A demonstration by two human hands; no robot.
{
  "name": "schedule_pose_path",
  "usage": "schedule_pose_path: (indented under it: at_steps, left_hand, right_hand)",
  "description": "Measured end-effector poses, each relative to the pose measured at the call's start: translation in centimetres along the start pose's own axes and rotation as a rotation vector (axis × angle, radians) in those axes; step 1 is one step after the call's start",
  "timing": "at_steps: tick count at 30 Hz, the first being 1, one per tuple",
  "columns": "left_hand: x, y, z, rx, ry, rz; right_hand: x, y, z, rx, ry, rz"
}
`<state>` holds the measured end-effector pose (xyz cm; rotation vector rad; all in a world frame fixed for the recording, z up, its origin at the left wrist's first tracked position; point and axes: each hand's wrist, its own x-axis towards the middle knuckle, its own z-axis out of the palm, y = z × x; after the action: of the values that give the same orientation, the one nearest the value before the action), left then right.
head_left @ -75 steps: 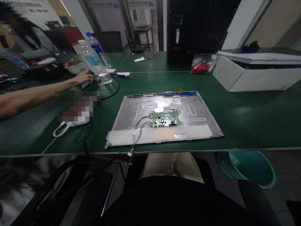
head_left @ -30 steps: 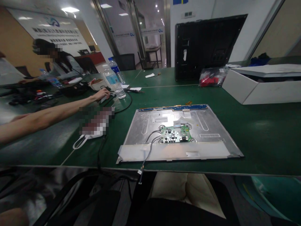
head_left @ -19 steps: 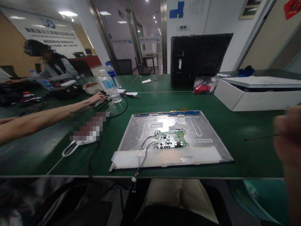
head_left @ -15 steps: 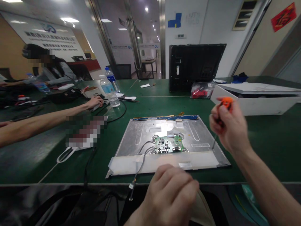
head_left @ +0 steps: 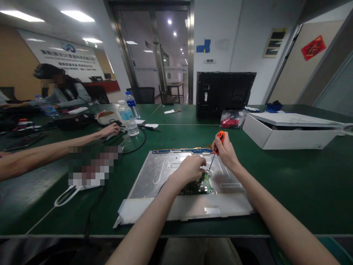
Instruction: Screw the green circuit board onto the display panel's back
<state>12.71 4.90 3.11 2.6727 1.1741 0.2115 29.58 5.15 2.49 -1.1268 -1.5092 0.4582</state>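
Observation:
A metal-backed display panel (head_left: pixel 149 176) lies flat on the green table. Fixed on its middle is a green circuit board (head_left: pixel 205 183), partly covered by my left hand and forearm. My right hand (head_left: pixel 228 152) grips a screwdriver (head_left: pixel 221 137) by its orange and black handle. The shaft slants down, its tip at the board's upper right corner. My left hand (head_left: pixel 191 167) is over the board's upper edge, fingers curled and thumb bent in close to the tip; whatever is between them is hidden.
Water bottles (head_left: pixel 128 119) stand at the back left, near a co-worker's hand (head_left: pixel 110 130) and a black cable. A white box (head_left: pixel 286 136), a red-filled plastic bag (head_left: pixel 233 119) and a black monitor housing (head_left: pixel 224 95) occupy the back right. Another person sits far left.
Both my hands have come into view and moved onto the panel. The screwdriver has swung in from the right to the board's corner. The view has tilted upward.

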Motion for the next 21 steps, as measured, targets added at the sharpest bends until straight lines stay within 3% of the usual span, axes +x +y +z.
schedule_pose_path:
  at_steps: [10, 15, 21]
  left_hand:
    - [0.4, -1.2, -0.3, -0.062, -0.002, 0.262]
    - [0.2, -1.0, -0.5, -0.074, 0.061, 0.274]
    - [-0.4, -1.0, 0.2, -0.029, 0.051, 0.212]
  right_hand:
    - [-1.7, -0.1, 0.2, 0.047, 0.006, -0.014]
    - [-1.6, -0.3, 0.1, 0.076, 0.045, -0.02]
    - [-1.9, -0.5, 0.3, 0.021, 0.033, -0.041]
